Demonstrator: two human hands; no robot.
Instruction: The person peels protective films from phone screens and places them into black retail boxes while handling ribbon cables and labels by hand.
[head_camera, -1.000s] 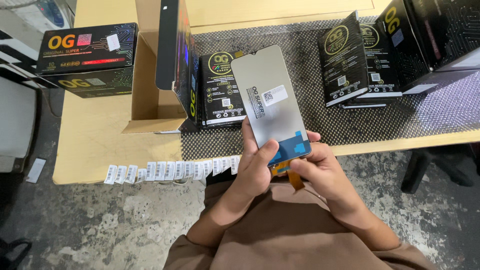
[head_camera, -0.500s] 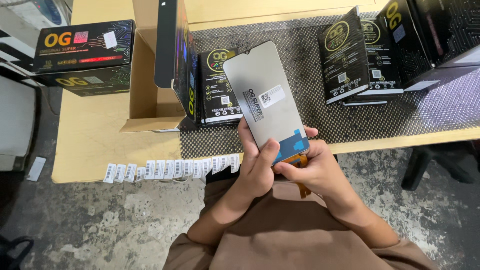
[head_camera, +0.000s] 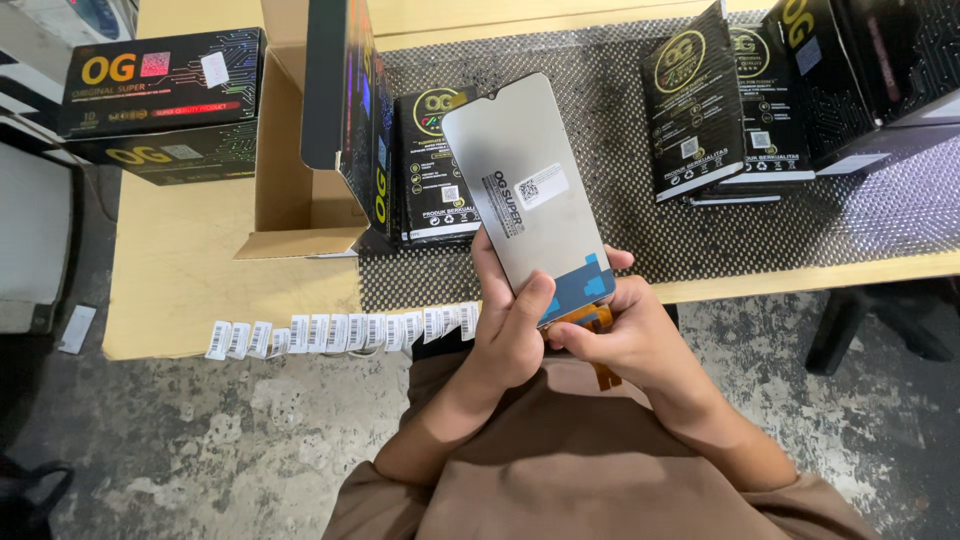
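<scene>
Panel: we see a flat grey phone display panel (head_camera: 528, 195) with a white sticker on its back, upright over the table edge, tilted a little left.
Change: against the 2 earlier views, the panel stands higher and closer to the camera, its top notch now over the black boxes; we judge it is being raised for a closer look at its lower end.
Left hand: our left hand (head_camera: 508, 330) wraps the panel's lower left edge, fingers closed on it, thumb across the blue patch.
Right hand: our right hand (head_camera: 622, 335) is closed around the panel's bottom right corner, fingertips pinching at the orange flex ribbon (head_camera: 590, 322) that hangs below.
Nearby: an open brown cardboard carton (head_camera: 300, 200), upright black printed boxes (head_camera: 435, 165) on a black mesh mat (head_camera: 700, 240), and a strip of white barcode labels (head_camera: 340, 332) along the wooden table (head_camera: 180, 290) edge.
</scene>
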